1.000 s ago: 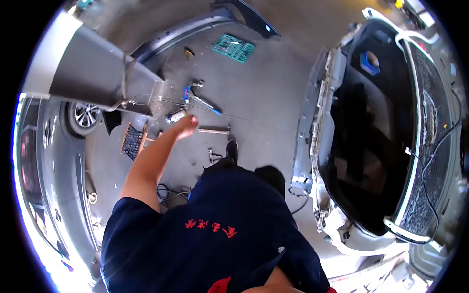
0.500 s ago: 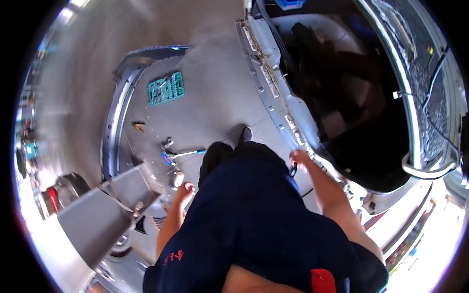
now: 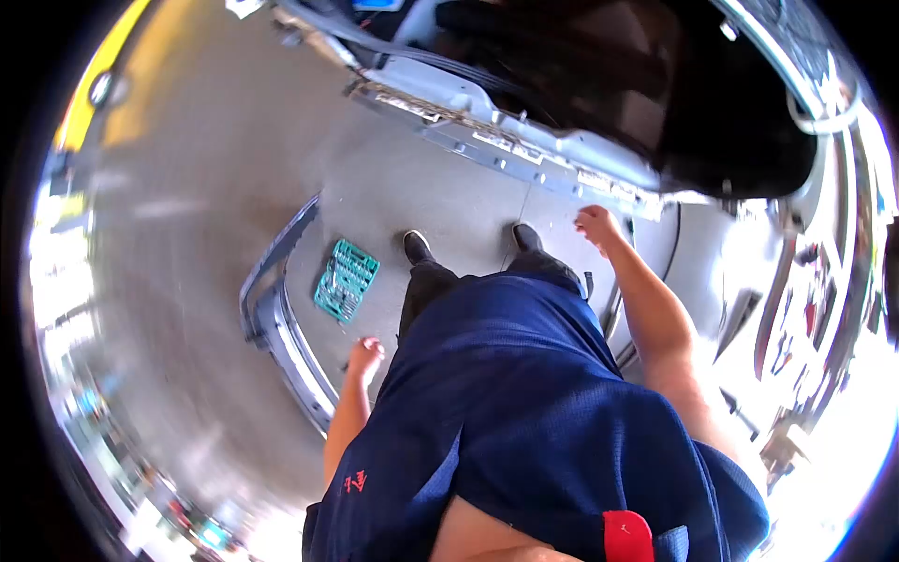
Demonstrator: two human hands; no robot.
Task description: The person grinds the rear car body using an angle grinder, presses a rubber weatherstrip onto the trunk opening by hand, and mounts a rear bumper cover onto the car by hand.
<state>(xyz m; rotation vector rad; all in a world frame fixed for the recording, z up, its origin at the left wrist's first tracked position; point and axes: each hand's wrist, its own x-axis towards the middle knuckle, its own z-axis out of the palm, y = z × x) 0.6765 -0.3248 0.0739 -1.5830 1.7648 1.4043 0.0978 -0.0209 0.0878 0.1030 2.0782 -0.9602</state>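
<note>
My left hand (image 3: 366,357) hangs low beside my shirt, its fingers curled in and nothing visible in them. Above and to its left, a green tool set case (image 3: 346,281) lies open on the floor, out of its reach. Held out on the right side, my right hand (image 3: 597,229) has loosely bent fingers, partly apart, and holds nothing that I can see. It is close below the edge of an opened car body (image 3: 524,140), with no clear contact.
A detached curved car panel (image 3: 288,328) lies on the floor left of the case. My two shoes (image 3: 418,247) stand between the case and the car. A dark hose or cable (image 3: 676,239) runs down at the right. Blurred shelves or goods line the lower left.
The view has turned, so the car body now spans the top. The tool case and panel appear lower. The grey beam and long-handled tool have left view. My right hand has come into view since the first frame.
</note>
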